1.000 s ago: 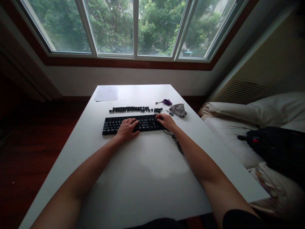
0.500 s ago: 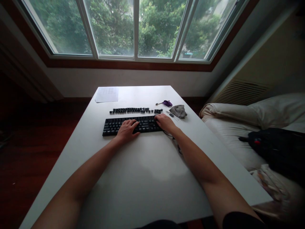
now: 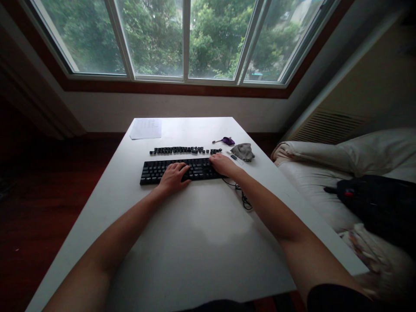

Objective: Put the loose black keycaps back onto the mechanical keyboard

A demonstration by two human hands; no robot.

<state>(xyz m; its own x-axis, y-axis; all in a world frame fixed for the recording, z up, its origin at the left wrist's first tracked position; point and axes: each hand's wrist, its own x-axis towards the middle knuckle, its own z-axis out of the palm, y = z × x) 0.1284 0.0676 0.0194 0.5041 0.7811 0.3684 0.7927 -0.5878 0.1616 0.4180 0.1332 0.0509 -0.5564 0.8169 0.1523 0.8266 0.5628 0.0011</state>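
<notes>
A black keyboard point(image 3: 154, 170) lies across the white table. My left hand point(image 3: 174, 177) rests on its middle, fingers spread over the keys and thumb near the front edge. At the keyboard's right end is my right hand point(image 3: 223, 165), its fingers curled together at the upper right corner; whatever they pinch is too small or hidden to make out. Just behind the keyboard, loose black keycaps point(image 3: 175, 150) stand in a row. A coiled black cable point(image 3: 246, 201) lies partly beneath my right forearm.
Right of the keycaps are a crumpled grey cloth point(image 3: 243, 152), a small dark tool point(image 3: 233, 157) and a brush with a purple part point(image 3: 228, 141). A paper sheet point(image 3: 146, 129) lies at the far left corner. A bed with a black bag point(image 3: 373, 203) adjoins on the right.
My right hand has shifted slightly left along the keyboard's upper edge, and more of the coiled cable shows beside the forearm. My left hand stays in place.
</notes>
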